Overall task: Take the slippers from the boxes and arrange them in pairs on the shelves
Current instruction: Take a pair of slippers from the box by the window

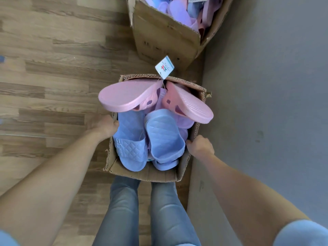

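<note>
Your left hand (104, 126) and right hand (200, 145) each grip a side wall of the small cardboard box (142, 174). Blue slippers (131, 139) fill its near end and pink slippers (127, 96) overhang the far edge. They look light and bendy, so take one by its strap.

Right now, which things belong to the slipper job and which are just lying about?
Job: near box, held by left hand and right hand; blue slippers, pink slippers inside; far box of slippers.
Just there: paper tag, wooden floor, grey wall.
</note>
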